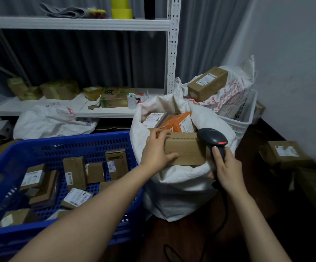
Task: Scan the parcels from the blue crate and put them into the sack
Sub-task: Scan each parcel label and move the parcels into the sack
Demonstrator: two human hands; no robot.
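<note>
Dim, bluish light here, perhaps from overhead. The floor (276, 205) at right drops into shadow, a red glow shows on the scanner (212, 139), the shelf upright (173, 53) bows, and the left-edge boxes (22, 88) go soft.

Blue crate (77, 146) with a grid of small holes, white sack (181, 182), plain brown cardboard parcel (183, 150), orange box (178, 123) with white lettering, dark grey scanner (213, 138) — red strip glowing, yellow tape rolls (121, 8), second white sack (234, 91) — red print, white basket (251, 110).

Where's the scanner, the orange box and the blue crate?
scanner (211, 138), head view, on its dark head just above the red light.
orange box (176, 122), head view, on its top face, inside the sack.
blue crate (73, 139), head view, on its far rim.
</note>
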